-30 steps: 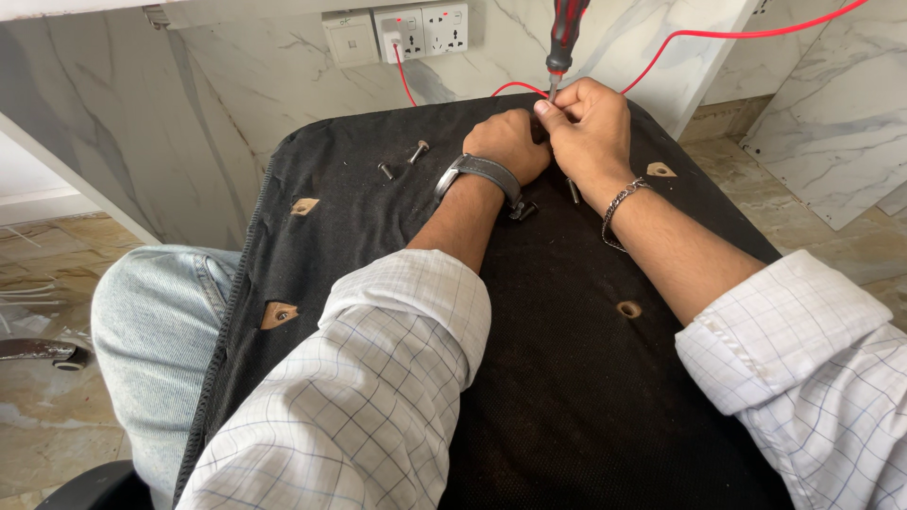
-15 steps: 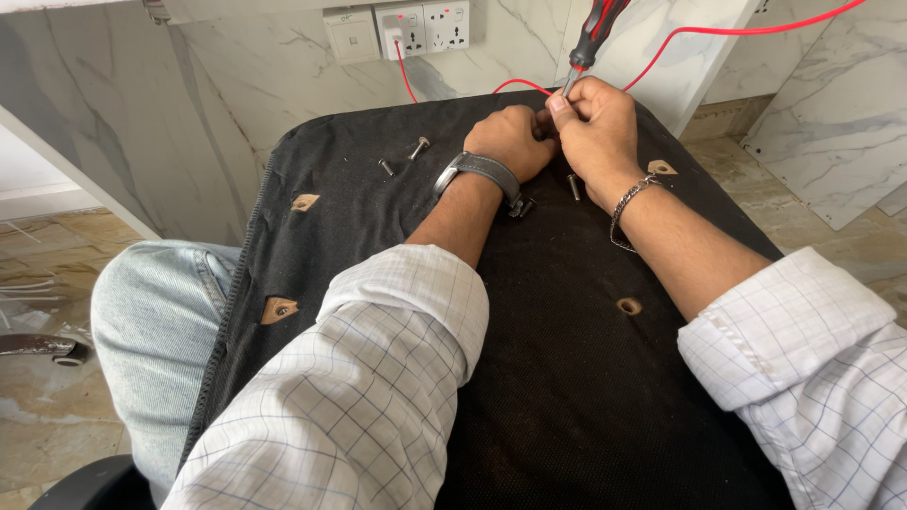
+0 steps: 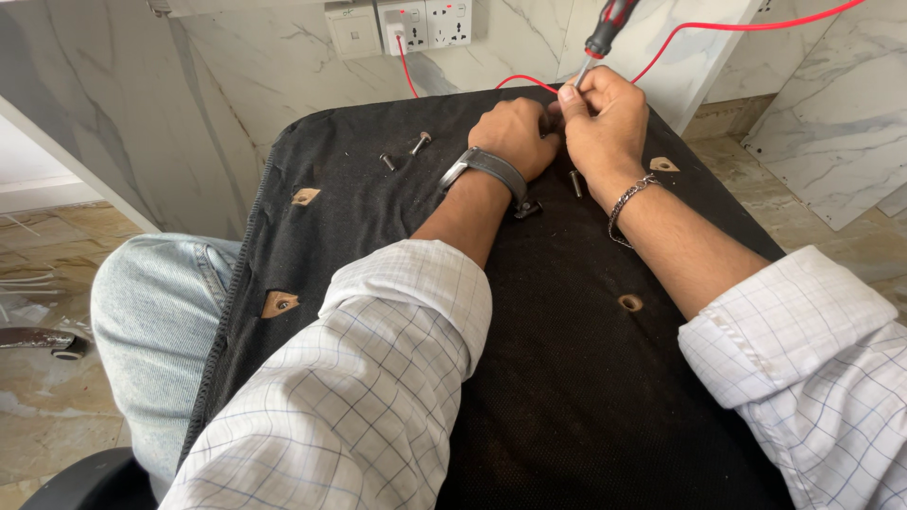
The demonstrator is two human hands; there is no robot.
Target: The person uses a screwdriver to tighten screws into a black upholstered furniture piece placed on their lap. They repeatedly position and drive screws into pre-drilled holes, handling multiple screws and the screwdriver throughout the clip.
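We have the black padded panel (image 3: 529,378) lying across our lap, its long axis running from us toward the marble wall (image 3: 265,85), where the socket strip (image 3: 402,24) sits just beyond its far edge. Most of the panel's middle and near part is open room; cut-outs show along its left edge and near the right edge.

Our left hand (image 3: 515,137) and right hand (image 3: 605,118) meet at the far edge, right of centre, touching each other. The right hand is closed around the shaft of the screwdriver (image 3: 605,28), whose red-and-black handle tilts up and away to the right, tip down between the hands. The left hand is curled shut; what it pinches we cannot tell.

A red cable (image 3: 756,25) runs behind. Two loose bolts (image 3: 404,151) lie left of the hands, apart.
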